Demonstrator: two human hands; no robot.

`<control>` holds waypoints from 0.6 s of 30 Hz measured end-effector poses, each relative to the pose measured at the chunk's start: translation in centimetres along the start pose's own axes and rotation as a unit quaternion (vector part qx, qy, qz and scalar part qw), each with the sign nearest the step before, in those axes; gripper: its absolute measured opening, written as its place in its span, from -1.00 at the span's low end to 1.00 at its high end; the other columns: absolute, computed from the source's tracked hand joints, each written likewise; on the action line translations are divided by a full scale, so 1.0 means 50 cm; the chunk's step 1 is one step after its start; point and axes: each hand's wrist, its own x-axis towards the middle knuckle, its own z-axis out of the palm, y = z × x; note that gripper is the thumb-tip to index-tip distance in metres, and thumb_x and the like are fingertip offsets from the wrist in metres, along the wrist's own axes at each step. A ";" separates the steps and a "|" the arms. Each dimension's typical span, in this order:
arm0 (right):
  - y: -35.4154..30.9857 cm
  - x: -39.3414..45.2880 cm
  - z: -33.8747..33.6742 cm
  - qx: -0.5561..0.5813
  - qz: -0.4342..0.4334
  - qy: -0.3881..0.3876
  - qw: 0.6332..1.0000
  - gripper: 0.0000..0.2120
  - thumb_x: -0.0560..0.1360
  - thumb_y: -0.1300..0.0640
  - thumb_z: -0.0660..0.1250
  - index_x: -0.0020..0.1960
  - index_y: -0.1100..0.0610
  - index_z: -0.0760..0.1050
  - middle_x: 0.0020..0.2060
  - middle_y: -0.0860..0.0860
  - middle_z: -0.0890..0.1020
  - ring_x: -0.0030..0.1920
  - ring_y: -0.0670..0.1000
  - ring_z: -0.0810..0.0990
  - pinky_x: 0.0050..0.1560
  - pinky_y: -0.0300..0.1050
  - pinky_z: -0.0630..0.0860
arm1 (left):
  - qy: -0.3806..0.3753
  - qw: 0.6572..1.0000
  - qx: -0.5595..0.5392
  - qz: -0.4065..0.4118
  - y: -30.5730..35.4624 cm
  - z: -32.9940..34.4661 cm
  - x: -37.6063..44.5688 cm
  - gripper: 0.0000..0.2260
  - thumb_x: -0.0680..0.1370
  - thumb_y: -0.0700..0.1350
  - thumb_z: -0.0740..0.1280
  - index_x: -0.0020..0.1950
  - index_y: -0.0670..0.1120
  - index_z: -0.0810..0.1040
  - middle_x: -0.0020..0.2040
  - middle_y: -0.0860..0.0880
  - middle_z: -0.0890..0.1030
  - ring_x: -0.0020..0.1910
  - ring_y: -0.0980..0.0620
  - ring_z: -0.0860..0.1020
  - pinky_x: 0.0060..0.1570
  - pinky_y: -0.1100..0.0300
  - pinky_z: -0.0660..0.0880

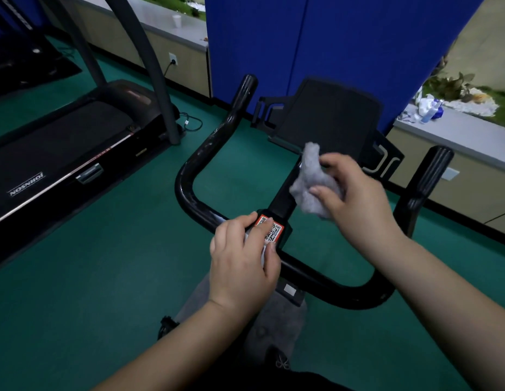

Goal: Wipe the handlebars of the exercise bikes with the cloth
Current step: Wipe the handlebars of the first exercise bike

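My right hand [355, 198] has its fingers [323, 191] pinched on the bunched grey cloth [310, 182], over the centre stem just in front of the console [327, 117]. My left hand [242, 258] rests on the handlebar [189, 190] by the sticker [269, 228], fingers loosely curled over it. The bar runs left to right below the cloth, its right horn [426, 179] nearer to that hand, so I'd judge that side comes next.
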 end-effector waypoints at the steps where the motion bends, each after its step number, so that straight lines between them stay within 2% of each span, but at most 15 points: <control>1: -0.007 0.019 0.007 -0.024 -0.044 -0.004 0.999 -0.65 0.44 0.20 0.38 0.21 0.05 0.48 -0.03 -0.08 0.58 -0.05 -0.09 0.50 -0.08 -0.34 0.32 | 0.001 1.000 0.001 0.000 -0.001 0.000 0.000 -0.68 0.43 -0.06 0.26 0.14 -0.09 0.59 0.12 -0.11 0.53 0.09 -0.10 0.41 0.09 0.03 0.33; 2: -0.010 0.035 0.019 -0.051 -0.093 -0.031 0.994 -0.67 0.43 0.20 0.35 0.20 0.10 0.51 0.02 -0.01 0.61 -0.01 -0.01 0.53 -0.03 -0.28 0.33 | 0.001 1.000 0.003 0.001 -0.002 0.000 0.001 -0.68 0.42 -0.06 0.26 0.14 -0.09 0.59 0.12 -0.11 0.53 0.08 -0.10 0.40 0.09 0.04 0.33; 4: -0.002 0.055 0.054 -0.109 -0.194 -0.138 0.965 -0.73 0.45 0.15 0.27 0.12 0.16 0.57 0.04 0.11 0.64 0.06 0.15 0.58 0.11 -0.12 0.40 | 0.000 1.000 0.005 0.002 -0.003 -0.001 0.001 -0.68 0.42 -0.06 0.26 0.13 -0.09 0.59 0.12 -0.12 0.53 0.08 -0.11 0.40 0.08 0.03 0.33; 7: 0.010 0.068 0.092 -0.189 -0.266 -0.258 0.909 -0.74 0.48 0.11 0.21 0.11 0.08 0.57 0.08 0.05 0.62 0.17 0.15 0.55 0.21 0.07 0.45 | -0.003 1.000 0.007 0.003 -0.004 -0.002 0.002 -0.67 0.43 -0.05 0.25 0.14 -0.09 0.59 0.11 -0.13 0.54 0.06 -0.11 0.40 0.06 0.03 0.32; 9: 0.003 0.092 0.086 -0.246 -0.268 -0.282 0.888 -0.68 0.46 0.09 0.15 0.13 0.06 0.56 0.08 0.06 0.61 0.19 0.16 0.53 0.19 0.09 0.45 | -0.001 1.000 0.009 0.007 -0.003 -0.002 0.003 -0.67 0.43 -0.05 0.25 0.13 -0.10 0.59 0.11 -0.13 0.54 0.06 -0.12 0.40 0.06 0.04 0.32; 11: -0.015 0.124 0.066 -0.311 -0.239 -0.289 0.873 -0.56 0.49 -0.09 0.02 0.15 0.08 0.53 0.08 0.08 0.59 0.21 0.16 0.50 0.18 0.05 0.42 | 0.002 1.000 0.007 0.011 -0.003 -0.001 0.002 -0.67 0.43 -0.05 0.25 0.13 -0.11 0.59 0.11 -0.14 0.54 0.07 -0.11 0.40 0.06 0.04 0.31; 12: -0.019 0.138 0.057 -0.336 -0.227 -0.287 0.868 -0.55 0.49 -0.13 0.04 0.17 0.09 0.51 0.09 0.08 0.57 0.21 0.15 0.48 0.18 0.02 0.42 | 0.002 1.000 0.006 0.011 -0.002 -0.002 0.002 -0.67 0.43 -0.05 0.25 0.13 -0.11 0.59 0.11 -0.13 0.54 0.07 -0.10 0.40 0.07 0.05 0.31; 15: -0.028 0.140 0.069 -0.351 -0.212 -0.287 0.866 -0.66 0.52 -0.10 0.18 0.13 0.08 0.53 0.06 0.07 0.55 0.18 0.13 0.48 0.11 -0.02 0.44 | -0.001 1.000 0.002 0.007 0.000 -0.003 0.001 -0.67 0.43 -0.05 0.24 0.13 -0.11 0.59 0.11 -0.13 0.54 0.08 -0.10 0.39 0.08 0.05 0.31; 16: -0.024 0.132 0.082 -0.328 -0.220 -0.279 0.875 -0.73 0.52 -0.10 0.23 0.07 0.04 0.54 0.02 0.05 0.56 0.14 0.12 0.51 0.08 -0.04 0.46 | -0.003 1.000 0.001 0.007 0.000 -0.004 0.001 -0.67 0.43 -0.05 0.24 0.13 -0.11 0.59 0.10 -0.13 0.54 0.08 -0.10 0.39 0.08 0.05 0.31; 18: -0.017 0.112 0.098 -0.258 -0.203 -0.299 0.896 -0.87 0.51 0.06 0.28 0.02 0.00 0.56 -0.02 0.01 0.60 0.09 0.09 0.54 0.08 -0.07 0.47 | -0.012 1.000 -0.002 0.014 -0.003 -0.007 0.002 -0.68 0.45 -0.05 0.25 0.15 -0.10 0.58 0.11 -0.14 0.53 0.08 -0.10 0.40 0.08 0.05 0.31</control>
